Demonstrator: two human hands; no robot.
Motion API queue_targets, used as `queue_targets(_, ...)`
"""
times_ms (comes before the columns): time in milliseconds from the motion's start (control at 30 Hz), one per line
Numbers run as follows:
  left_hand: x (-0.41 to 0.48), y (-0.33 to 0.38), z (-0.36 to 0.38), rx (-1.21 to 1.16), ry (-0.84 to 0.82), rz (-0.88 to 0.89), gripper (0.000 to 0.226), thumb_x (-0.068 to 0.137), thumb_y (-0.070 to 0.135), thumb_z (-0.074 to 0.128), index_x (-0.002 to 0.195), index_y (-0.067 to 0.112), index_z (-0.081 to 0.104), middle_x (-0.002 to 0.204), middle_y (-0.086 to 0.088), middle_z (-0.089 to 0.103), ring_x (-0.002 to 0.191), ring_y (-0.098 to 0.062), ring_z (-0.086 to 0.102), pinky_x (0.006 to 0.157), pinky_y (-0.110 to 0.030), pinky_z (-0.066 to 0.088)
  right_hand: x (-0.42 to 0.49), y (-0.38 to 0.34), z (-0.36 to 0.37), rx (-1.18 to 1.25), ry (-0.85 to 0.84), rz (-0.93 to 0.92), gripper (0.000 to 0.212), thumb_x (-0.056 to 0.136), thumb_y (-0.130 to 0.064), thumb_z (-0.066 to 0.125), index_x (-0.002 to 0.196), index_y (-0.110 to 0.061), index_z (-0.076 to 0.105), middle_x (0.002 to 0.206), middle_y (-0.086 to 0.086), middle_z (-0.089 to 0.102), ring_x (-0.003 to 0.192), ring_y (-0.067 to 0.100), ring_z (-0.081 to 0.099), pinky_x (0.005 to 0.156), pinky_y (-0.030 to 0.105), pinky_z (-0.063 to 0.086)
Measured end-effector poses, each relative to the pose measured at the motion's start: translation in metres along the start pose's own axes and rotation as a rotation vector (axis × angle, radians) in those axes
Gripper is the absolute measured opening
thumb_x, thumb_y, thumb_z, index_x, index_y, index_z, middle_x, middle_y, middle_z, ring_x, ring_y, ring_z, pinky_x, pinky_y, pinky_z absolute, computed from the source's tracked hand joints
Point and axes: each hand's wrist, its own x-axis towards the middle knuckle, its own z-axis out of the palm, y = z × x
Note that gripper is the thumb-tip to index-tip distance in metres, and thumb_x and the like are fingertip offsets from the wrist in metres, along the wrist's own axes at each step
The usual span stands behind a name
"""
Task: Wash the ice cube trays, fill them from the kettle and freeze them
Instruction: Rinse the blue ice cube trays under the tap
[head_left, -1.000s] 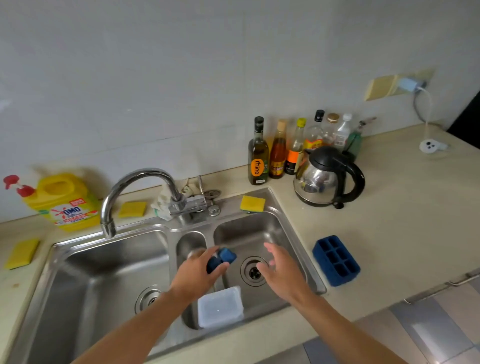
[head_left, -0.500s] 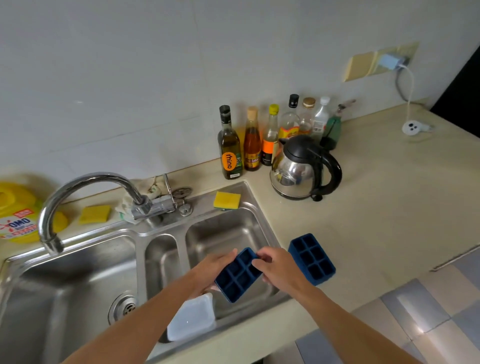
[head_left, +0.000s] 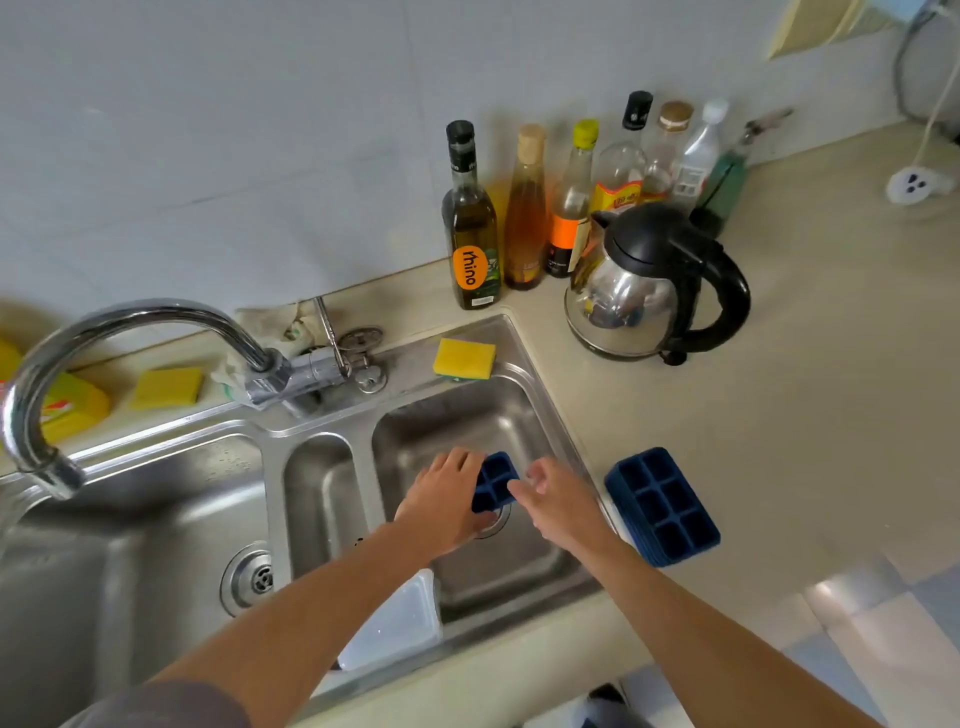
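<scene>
Left hand: my left hand (head_left: 444, 501) grips the held ice cube tray (head_left: 496, 480), fingers curled over its left end.
Right hand: my right hand (head_left: 558, 501) is relaxed, fingers loosely spread and holding nothing. The tips lie at the tray's right edge, but blur keeps me from telling whether they touch it.
Held ice cube tray: dark blue, cells facing up, tilted, between my two sets of fingers.
Drain: the drain (head_left: 497, 524) lies directly below my left fingers, partly covered by them.
Right basin: the steel right basin (head_left: 467, 421) lies under both hands.
Second ice cube tray: the second ice cube tray (head_left: 662, 506) sits just right of my right fingers, cells up, on the countertop (head_left: 805, 415) beside the sink rim.
White container: the white container (head_left: 395, 623) lies on the near side of my left forearm, partly hidden by it.
Sponge: the yellow sponge (head_left: 464, 358) rests beyond my fingers, on the sink's far rim.
Kettle: the kettle (head_left: 644, 291) stands farther beyond and to the right, upright, handle turned right.
Bottles: the bottles (head_left: 470, 218) stand in a row against the wall, behind and left of the kettle.
Tap: the tap (head_left: 156, 322) is well left of my left fingers, its spout arching over the left basin.
</scene>
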Motion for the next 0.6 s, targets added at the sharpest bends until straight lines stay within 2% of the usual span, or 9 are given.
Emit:
queue_targets(67,0.01,-0.008,0.01,0.024,-0.04,-0.07,0.076,0.082,0.04,0.075,0.146,0.024,0.036,0.14,0.001,0.046,0.132,-0.024,0.043,0.113,-0.045,0.038,-0.001,0.009,0.0,-0.005,-0.028,0.016,0.056,0.097,-0.047,0.058,0.141,-0.014,0.049,0.128,0.005,0.063,0.107,0.015,0.061,0.082,0.031,0.046)
queue_targets(133,0.021,-0.016,0.024,0.035,-0.075,-0.135,0.077,0.081,0.038,0.076,0.146,0.025,0.035,0.142,0.0,0.045,0.135,-0.027,0.042,0.116,-0.05,0.032,-0.002,0.02,0.001,-0.005,-0.056,0.029,0.06,0.098,-0.049,0.057,0.145,-0.016,0.045,0.132,0.005,0.062,0.112,0.014,0.06,0.086,0.029,0.046)
queue_targets(267,0.045,-0.022,0.058,0.043,-0.145,-0.159,0.076,0.08,0.039,0.076,0.143,0.023,0.036,0.138,-0.007,0.045,0.129,-0.031,0.047,0.11,-0.05,0.039,-0.005,0.045,0.004,0.047,-0.067,0.068,0.054,0.1,-0.045,0.056,0.145,-0.02,0.045,0.134,0.003,0.06,0.112,0.013,0.06,0.089,0.029,0.047)
queue_targets(467,0.073,-0.019,0.093,0.178,-0.294,-0.154,0.078,0.082,0.038,0.075,0.142,0.014,0.033,0.137,-0.016,0.043,0.127,-0.037,0.048,0.103,-0.05,0.046,-0.02,0.069,0.009,0.02,-0.037,0.082,0.044,0.1,-0.045,0.054,0.14,-0.029,0.048,0.128,-0.005,0.057,0.112,0.015,0.058,0.098,0.044,0.053)
queue_targets(600,0.079,-0.023,0.1,0.253,-0.339,-0.184,0.078,0.083,0.038,0.073,0.144,0.013,0.031,0.139,-0.018,0.042,0.126,-0.037,0.047,0.099,-0.052,0.048,-0.028,0.068,0.011,0.022,-0.019,0.029,0.04,0.101,-0.046,0.052,0.138,-0.032,0.048,0.124,-0.012,0.056,0.104,0.007,0.059,0.094,0.038,0.054)
